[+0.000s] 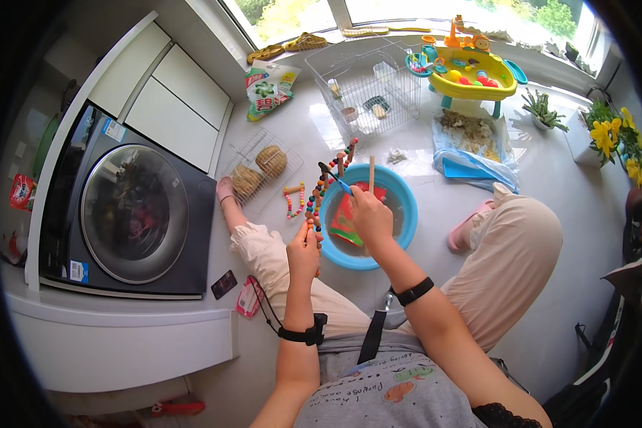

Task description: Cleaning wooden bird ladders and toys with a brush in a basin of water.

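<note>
My left hand (304, 250) grips the lower end of a bird-cage-style ladder of coloured beads and wooden rungs (319, 187), which slants up and away. Between the fingers of my right hand (373, 216) is the blue handle of a small brush (344, 185). Its black head lies over or against the beads; contact is hard to tell. Below both hands stands a round blue basin (412, 224) of cloudy water. A red and green flat item (343, 219) lies in it, and a wooden stick (372, 174) rises at its far side, partly hidden by my right hand.
A smaller beaded piece (294, 200) and a wire panel with two woven balls (272, 160) lie left of the basin. Beyond stand a wire cage (364, 96), a detergent bag (270, 91) and a yellow toy water table (473, 75). A washing machine (134, 214) flanks the left; a phone (224, 284) lies nearby.
</note>
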`<action>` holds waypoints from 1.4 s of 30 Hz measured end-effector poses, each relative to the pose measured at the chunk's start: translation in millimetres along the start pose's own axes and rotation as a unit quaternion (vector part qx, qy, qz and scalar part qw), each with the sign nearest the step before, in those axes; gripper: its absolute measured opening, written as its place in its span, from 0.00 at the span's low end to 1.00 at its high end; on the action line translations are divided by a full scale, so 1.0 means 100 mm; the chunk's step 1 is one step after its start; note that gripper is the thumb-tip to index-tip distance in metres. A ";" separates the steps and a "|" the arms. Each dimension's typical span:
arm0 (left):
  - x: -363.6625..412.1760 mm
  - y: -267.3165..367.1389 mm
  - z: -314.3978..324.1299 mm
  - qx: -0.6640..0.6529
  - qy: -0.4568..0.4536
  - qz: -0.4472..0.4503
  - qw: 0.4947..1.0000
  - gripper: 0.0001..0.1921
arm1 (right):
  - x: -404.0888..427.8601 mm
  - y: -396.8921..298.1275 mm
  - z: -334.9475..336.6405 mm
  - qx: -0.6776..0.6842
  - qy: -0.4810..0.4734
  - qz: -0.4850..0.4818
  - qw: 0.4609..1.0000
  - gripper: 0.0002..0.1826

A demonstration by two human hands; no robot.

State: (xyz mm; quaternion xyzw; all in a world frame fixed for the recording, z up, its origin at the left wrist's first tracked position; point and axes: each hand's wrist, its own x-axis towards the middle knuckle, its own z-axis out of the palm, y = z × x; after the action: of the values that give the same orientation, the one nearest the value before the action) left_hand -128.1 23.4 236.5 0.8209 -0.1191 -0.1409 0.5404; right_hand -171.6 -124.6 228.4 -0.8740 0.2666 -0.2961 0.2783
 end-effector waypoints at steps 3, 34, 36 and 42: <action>0.01 -0.10 -0.03 0.032 0.013 0.018 0.999 0.16 | -0.04 0.00 0.03 0.001 -0.021 -0.004 1.000 0.09; -0.03 -0.02 -0.10 -0.249 -0.031 -0.089 0.964 0.15 | -0.14 0.06 0.17 0.054 -0.043 -0.065 0.995 0.11; -0.03 0.01 -0.10 -0.265 -0.038 -0.093 0.959 0.14 | -0.14 0.07 0.15 0.049 -0.040 -0.049 0.997 0.12; -0.04 -0.02 -0.11 -0.336 -0.059 -0.105 0.934 0.12 | -0.16 0.04 0.17 0.063 -0.036 -0.098 0.992 0.11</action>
State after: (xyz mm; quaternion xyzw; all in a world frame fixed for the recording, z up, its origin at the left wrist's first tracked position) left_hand -128.0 34.6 239.2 0.5899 -0.0094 -0.2765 0.7586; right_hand -172.8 -111.4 209.1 -0.8869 0.1499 -0.3062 0.3119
